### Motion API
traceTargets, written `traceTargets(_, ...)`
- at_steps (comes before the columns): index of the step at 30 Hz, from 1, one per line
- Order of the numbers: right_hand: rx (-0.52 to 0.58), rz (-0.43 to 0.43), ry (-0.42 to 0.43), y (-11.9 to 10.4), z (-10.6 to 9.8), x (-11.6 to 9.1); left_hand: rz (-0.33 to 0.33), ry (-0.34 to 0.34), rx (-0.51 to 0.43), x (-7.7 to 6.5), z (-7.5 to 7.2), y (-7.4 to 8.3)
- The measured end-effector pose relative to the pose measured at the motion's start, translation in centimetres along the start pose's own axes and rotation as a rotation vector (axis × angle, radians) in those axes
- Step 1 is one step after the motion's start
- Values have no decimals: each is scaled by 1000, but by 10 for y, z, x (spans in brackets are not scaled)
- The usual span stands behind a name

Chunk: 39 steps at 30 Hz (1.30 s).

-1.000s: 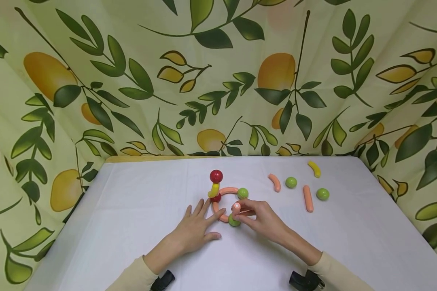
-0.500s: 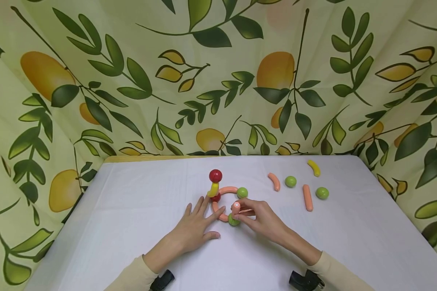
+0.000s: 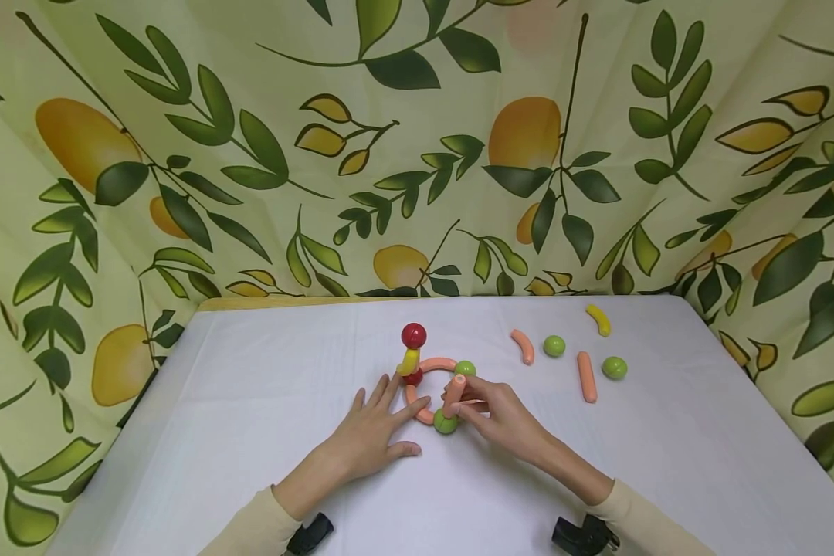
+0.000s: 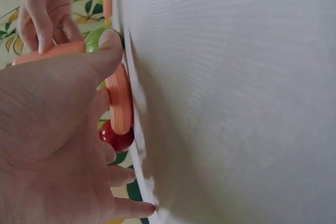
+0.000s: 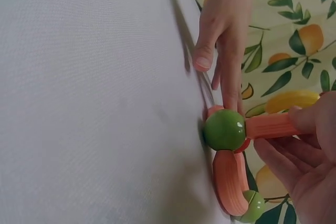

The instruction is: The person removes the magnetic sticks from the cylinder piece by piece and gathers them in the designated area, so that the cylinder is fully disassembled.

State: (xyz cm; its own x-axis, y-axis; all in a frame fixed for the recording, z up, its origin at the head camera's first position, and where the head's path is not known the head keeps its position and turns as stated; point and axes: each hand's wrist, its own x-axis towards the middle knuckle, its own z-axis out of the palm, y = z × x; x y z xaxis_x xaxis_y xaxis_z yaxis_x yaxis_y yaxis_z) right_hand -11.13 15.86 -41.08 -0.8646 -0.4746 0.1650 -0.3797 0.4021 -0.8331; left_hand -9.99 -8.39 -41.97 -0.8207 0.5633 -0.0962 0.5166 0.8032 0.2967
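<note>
My right hand [image 3: 503,413] pinches a straight orange stick [image 3: 455,395] between thumb and fingers. The stick's lower end meets the front green ball [image 3: 445,422], and it leans slightly. That ball belongs to a ring of curved orange sticks [image 3: 436,364] and balls lying on the table. A second green ball [image 3: 465,369] is at the ring's back right; a red ball [image 3: 413,377] is at its left. Above the red ball stand a yellow curved stick [image 3: 409,361] and another red ball on top. My left hand [image 3: 371,436] lies with fingers spread, index finger over the left curved stick [image 4: 121,100].
To the right lie loose pieces: a curved orange stick [image 3: 522,347], a straight orange stick [image 3: 587,377], two green balls [image 3: 554,346] and a yellow curved stick [image 3: 598,320]. A leaf-and-fruit patterned curtain [image 3: 445,193] hangs behind the white-covered table [image 3: 264,355].
The orange stick in my right hand has tilted, its top end moving back and slightly right, so more of its side shows. The left hand stays put.
</note>
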Motion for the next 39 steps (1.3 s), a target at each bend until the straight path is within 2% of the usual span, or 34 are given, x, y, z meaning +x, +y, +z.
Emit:
traceTargets(9, 26, 29, 20, 6, -1, 0, -6, 5, 6, 0, 2, 1)
traceTargets(17, 48, 39, 10, 5, -1, 1, 4, 6, 83, -6, 1, 9)
traceTargets(23, 28, 42, 17, 7, -1, 1, 33, -35, 103, -12, -1, 18)
traceTargets(28, 20, 54, 22, 6, -1, 1, 53, -40, 116, -17, -3, 23)
traceTargets(39, 9, 44, 21, 6, -1, 3, 120, -58, 101, -16, -2, 29)
